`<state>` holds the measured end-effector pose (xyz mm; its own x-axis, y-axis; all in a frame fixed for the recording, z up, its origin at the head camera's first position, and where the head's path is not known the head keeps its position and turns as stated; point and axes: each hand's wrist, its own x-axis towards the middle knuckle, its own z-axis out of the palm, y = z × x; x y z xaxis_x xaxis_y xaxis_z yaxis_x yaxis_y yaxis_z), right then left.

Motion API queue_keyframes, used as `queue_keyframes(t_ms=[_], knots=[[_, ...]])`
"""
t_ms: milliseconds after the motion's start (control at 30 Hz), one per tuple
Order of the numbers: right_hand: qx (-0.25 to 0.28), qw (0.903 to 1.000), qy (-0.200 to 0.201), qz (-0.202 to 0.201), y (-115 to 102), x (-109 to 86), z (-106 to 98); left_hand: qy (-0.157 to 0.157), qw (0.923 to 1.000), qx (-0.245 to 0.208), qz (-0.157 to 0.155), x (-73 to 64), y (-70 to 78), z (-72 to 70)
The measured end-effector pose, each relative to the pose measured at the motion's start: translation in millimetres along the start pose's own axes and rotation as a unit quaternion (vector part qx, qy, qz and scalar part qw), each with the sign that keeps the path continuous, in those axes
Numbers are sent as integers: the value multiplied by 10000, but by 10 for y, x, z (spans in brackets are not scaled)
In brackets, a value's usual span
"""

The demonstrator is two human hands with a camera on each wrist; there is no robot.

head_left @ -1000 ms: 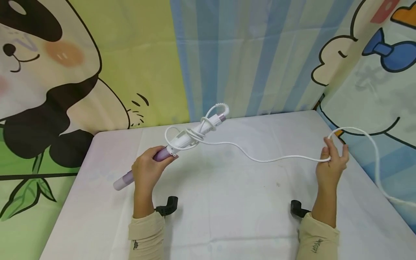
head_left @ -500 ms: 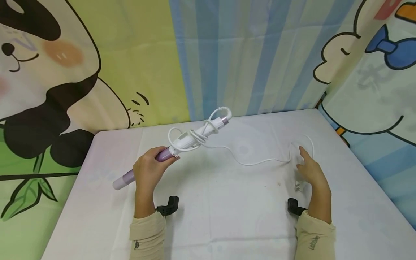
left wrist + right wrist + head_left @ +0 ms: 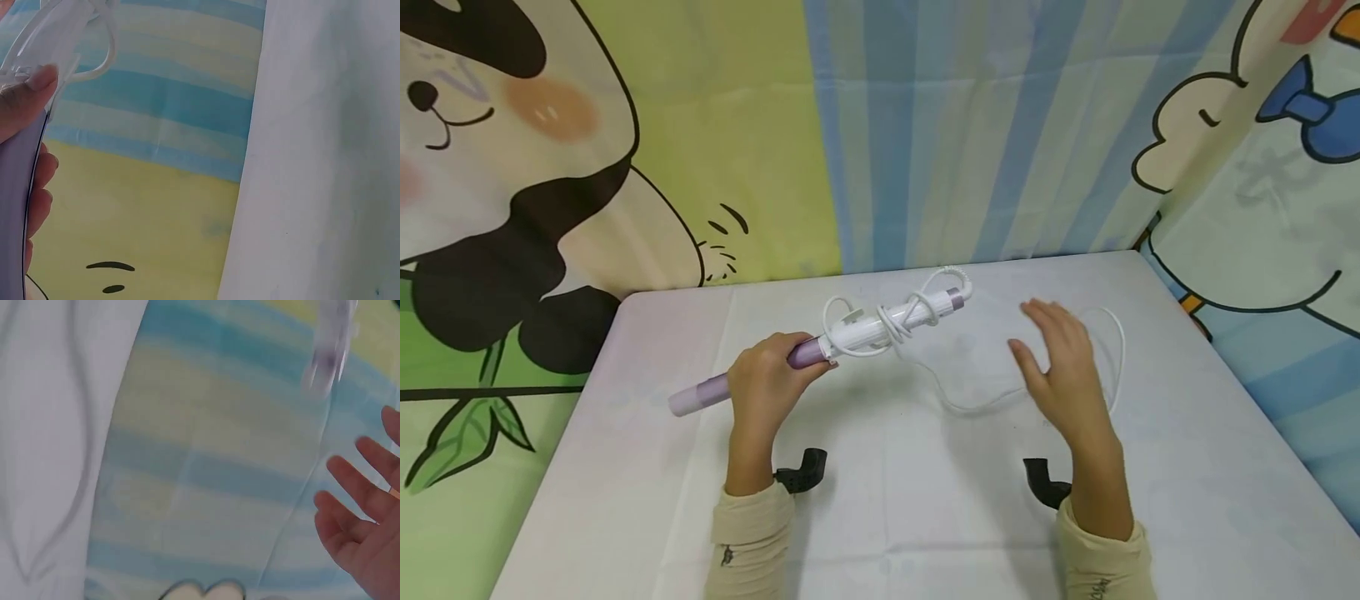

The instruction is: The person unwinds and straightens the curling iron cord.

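My left hand (image 3: 767, 379) grips a purple-and-white hair styling iron (image 3: 853, 333) around its purple part, above the table. The iron tilts, with its pale tip at lower left and its white handle toward upper right. Loops of its white cord (image 3: 967, 409) wrap around the handle; the loose length trails right across the table. In the left wrist view, my thumb presses the iron (image 3: 15, 194) near the white part. My right hand (image 3: 1060, 375) is raised over the cord, fingers spread and holding nothing. In the right wrist view, the handle end (image 3: 331, 350) is apart from those fingers.
A white-covered table (image 3: 895, 508) lies under both hands. Behind it hangs a striped curtain (image 3: 940, 142), with a panda print on the left and another cartoon print on the right. Black wrist mounts (image 3: 802, 472) sit at both wrists.
My right hand has let go of the cord and moved left toward the iron. The cord now lies lower, on the table. My left hand and the iron have shifted slightly right.
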<state>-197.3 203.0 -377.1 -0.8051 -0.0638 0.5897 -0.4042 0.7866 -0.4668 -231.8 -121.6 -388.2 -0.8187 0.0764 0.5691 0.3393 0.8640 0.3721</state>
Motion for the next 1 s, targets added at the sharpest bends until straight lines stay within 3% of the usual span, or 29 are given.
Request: queue_keyframes(t_ms=[67,167,333,533,633,733,867,1000], knots=[[98,9988,-220,-433,-142,-7,145,16,9999,10,128,2,32,20],[25,9928,-1059,-563,-304,-41,333,36,9997,-30,258,6,66,36],[-313,9693,-2427,-224,-398,-84,562,69,9994,-99,328,7,93,31],[179,9549,-2938,386,-365,-85,676,101,9995,-33,303,14,86,21],[293,9563,-2872,457,-336,-79,661,41,9997,-24,246,15,87,27],[210,9675,-2519,100,-335,-78,608,-29,9999,21,155,16,72,25],[71,9850,-1568,-716,-335,-71,525,-72,9996,228,120,19,47,19],[54,9918,-553,-1155,-310,-35,479,-179,9983,481,282,27,17,11]])
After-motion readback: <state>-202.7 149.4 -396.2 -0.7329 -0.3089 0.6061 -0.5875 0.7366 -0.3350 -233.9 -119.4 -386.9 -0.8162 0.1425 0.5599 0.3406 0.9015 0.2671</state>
